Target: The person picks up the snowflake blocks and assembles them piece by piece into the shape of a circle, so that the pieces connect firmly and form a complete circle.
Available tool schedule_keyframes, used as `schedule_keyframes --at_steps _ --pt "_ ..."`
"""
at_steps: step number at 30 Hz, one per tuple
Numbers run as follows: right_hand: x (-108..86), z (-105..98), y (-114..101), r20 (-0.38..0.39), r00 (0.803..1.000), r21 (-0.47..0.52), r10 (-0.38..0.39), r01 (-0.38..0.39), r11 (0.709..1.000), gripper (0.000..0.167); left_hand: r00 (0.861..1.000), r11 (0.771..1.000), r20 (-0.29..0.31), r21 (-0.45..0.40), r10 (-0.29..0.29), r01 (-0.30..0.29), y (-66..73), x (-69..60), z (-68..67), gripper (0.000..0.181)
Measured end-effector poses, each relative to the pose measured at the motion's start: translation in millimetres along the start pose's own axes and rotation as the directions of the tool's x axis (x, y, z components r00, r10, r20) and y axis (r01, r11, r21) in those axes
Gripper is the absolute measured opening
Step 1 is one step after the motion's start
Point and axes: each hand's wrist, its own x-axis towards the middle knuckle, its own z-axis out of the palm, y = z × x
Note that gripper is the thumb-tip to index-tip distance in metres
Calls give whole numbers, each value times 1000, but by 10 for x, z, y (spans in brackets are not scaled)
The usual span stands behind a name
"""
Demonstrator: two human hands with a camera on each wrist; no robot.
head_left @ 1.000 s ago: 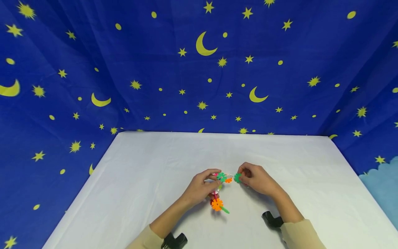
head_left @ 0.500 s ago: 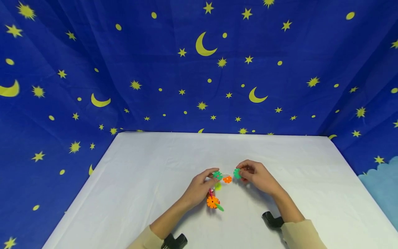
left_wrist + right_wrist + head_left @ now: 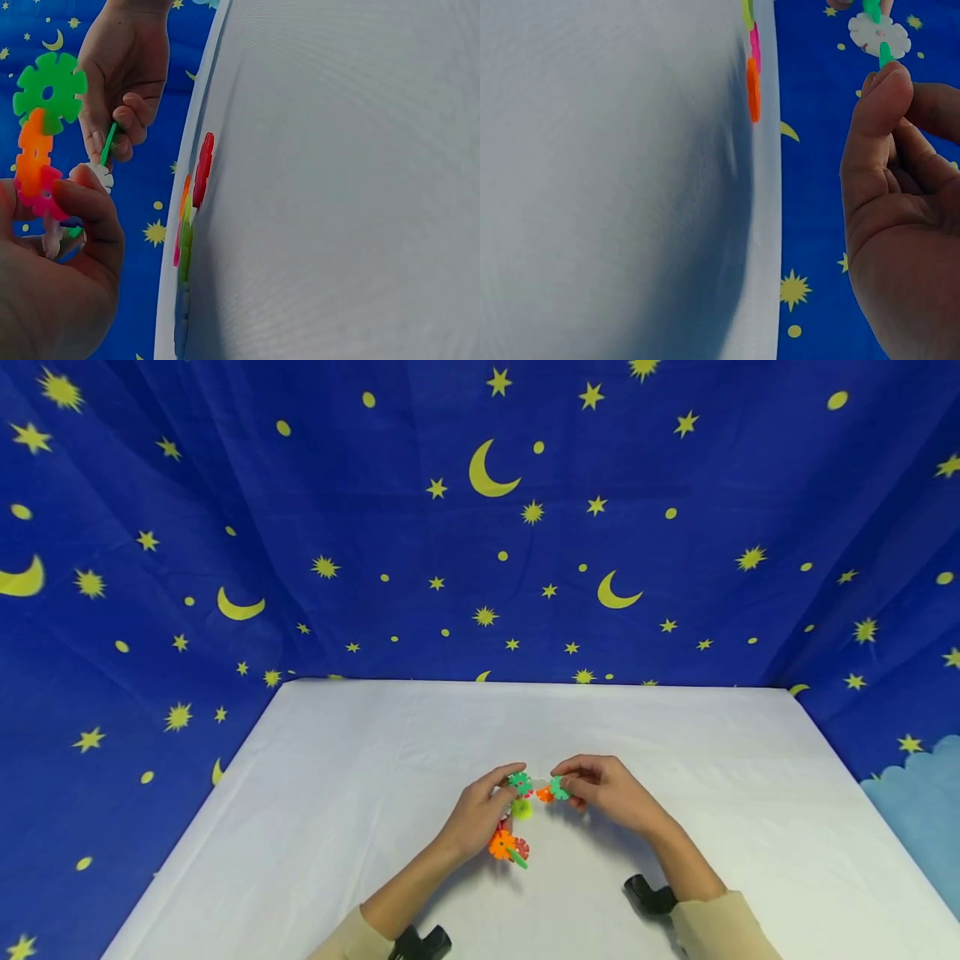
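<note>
In the head view my left hand (image 3: 474,817) pinches a chain of notched plastic discs between thumb and fingers. A green disc (image 3: 520,783) shows at its fingertips; below hang a yellow-green disc (image 3: 522,809), an orange disc (image 3: 502,844) and others. My right hand (image 3: 621,795) pinches a separate green disc (image 3: 559,787) by its edge. In the right wrist view this disc's edge meets a white disc (image 3: 879,34) of the chain; whether they interlock I cannot tell. The left wrist view shows a second green disc (image 3: 49,86) atop an orange one (image 3: 34,150).
A white cloth covers the table (image 3: 360,760). Behind and beside it hangs a blue curtain (image 3: 390,510) with yellow stars and moons. Black wrist-worn devices (image 3: 648,897) sit below both forearms, near the beige sleeves (image 3: 720,927).
My right hand has moved left, bringing its green disc up to the chain. The left hand has shifted slightly left, and the chain's lower discs have swung left and turned.
</note>
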Motion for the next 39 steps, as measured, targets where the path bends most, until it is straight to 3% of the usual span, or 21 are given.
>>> schedule_keyframes --at_steps 3,6,8,15,21,25,33,39 --pt "7 13 16 -5 1000 -5 3 -3 1000 23 1000 1000 -2 6 -5 5 65 -20 -5 35" --pt "12 16 27 -9 1000 -3 3 -3 1000 24 1000 1000 -1 25 -3 3 249 -86 -25 36" --pt "8 19 6 -6 1000 -1 7 -7 1000 25 1000 999 0 35 2 -2 290 -101 -29 36" --pt "18 30 17 16 1000 40 3 -4 999 27 1000 998 10 55 27 -28 3 -11 -8 36" --pt "15 78 14 31 999 58 -19 17 998 25 999 990 12 131 49 -51 -13 -7 3 38" --pt "19 115 17 22 1000 56 -18 17 998 21 995 976 14 197 97 -98 -13 -14 10 41" --pt "21 177 -6 -9 999 130 -54 54 990 21 980 950 12 241 199 -196 -1 -5 -10 34" --pt "28 195 -20 -8 999 150 -48 49 987 21 974 945 6 244 225 -219 7 -2 -16 33"
